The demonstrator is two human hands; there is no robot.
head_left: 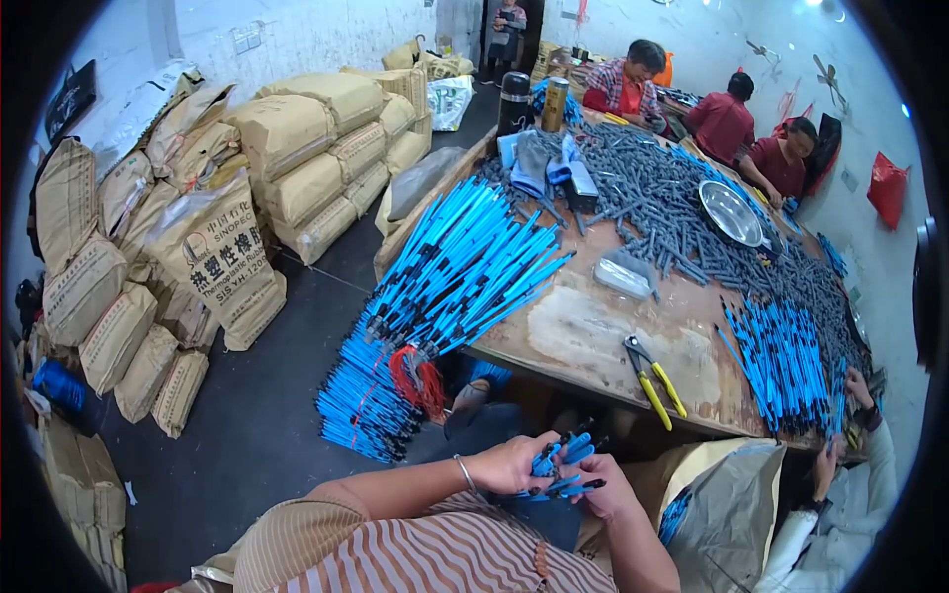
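In front of my lap, my left hand (506, 465) is closed around a small bunch of thin blue rods (567, 457) with black ends. My right hand (609, 486) grips the same bunch from the other side, its fingers close to the black tips. Ahead and to the left, a large pile of similar blue rods (465, 252) lies on the table corner. Below that pile is a tied stack of blue rods (371, 400), with a hank of red ties (417, 381) next to it.
On the wooden table (583, 326) lie yellow-handled pliers (652, 381), a clear plastic box (625, 274), a metal bowl (732, 212) and heaped grey pieces (633, 188). An open paper sack (727, 504) stands at my right. Full sacks (316, 148) line the left. Several people work around the table.
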